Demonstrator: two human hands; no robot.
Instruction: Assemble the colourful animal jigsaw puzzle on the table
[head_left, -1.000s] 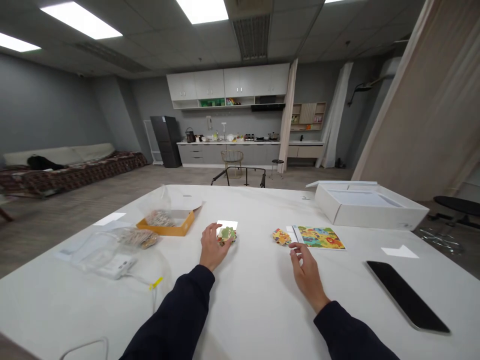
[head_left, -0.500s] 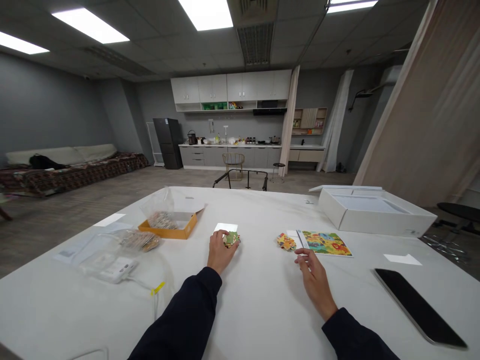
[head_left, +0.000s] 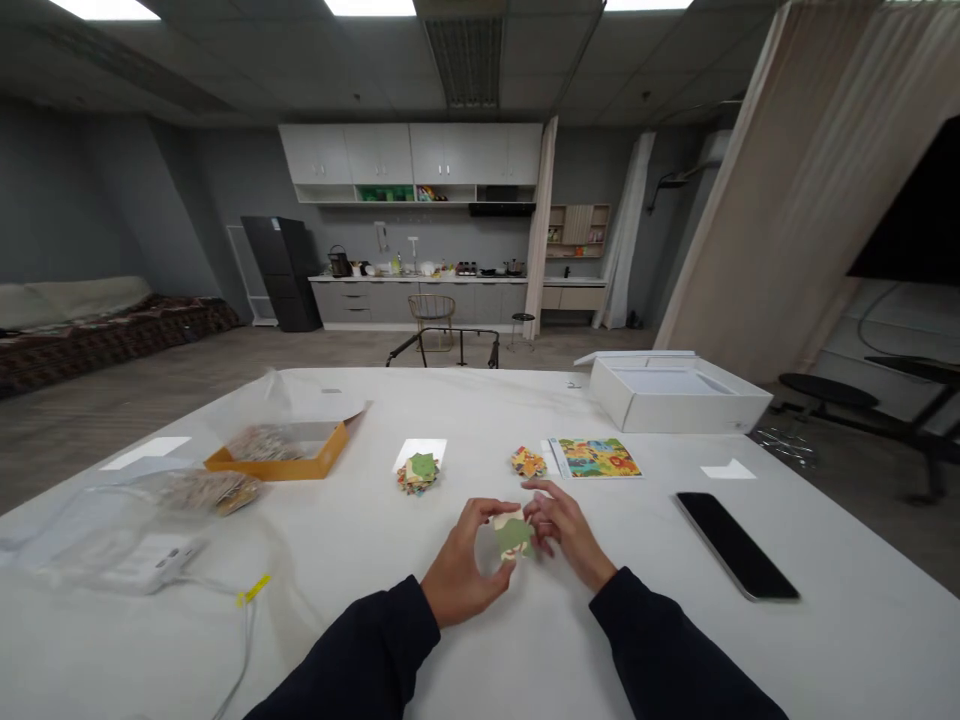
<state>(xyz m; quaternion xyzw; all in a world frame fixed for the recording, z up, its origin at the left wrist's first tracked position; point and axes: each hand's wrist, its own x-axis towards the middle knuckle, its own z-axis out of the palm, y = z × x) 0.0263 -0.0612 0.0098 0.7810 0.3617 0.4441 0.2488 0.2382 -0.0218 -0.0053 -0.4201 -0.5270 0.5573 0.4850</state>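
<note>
My left hand point(head_left: 469, 565) pinches a green and cream jigsaw puzzle piece point(head_left: 513, 535) between thumb and fingers, low over the table's middle. Close by its right edge is my right hand point(head_left: 564, 530), fingers bent and apart; whether they touch the piece I cannot make out. Beyond the left hand lies a pile of jigsaw puzzle pieces point(head_left: 418, 473), a green one on top. A smaller pile of orange and yellow pieces point(head_left: 529, 462) lies past the right hand, beside a colourful picture card point(head_left: 598, 458).
At left are a yellow box point(head_left: 326, 460) with a bag of pieces, another clear bag of pieces point(head_left: 214, 490), and a white device point(head_left: 150, 562) with a cable. A white box point(head_left: 675, 405) stands back right. A black phone-like slab point(head_left: 736, 545) lies right on the white table point(head_left: 360, 620).
My left hand has left the left pile and moved right and nearer with a puzzle piece. My right hand has come in towards it. The view has turned slightly right.
</note>
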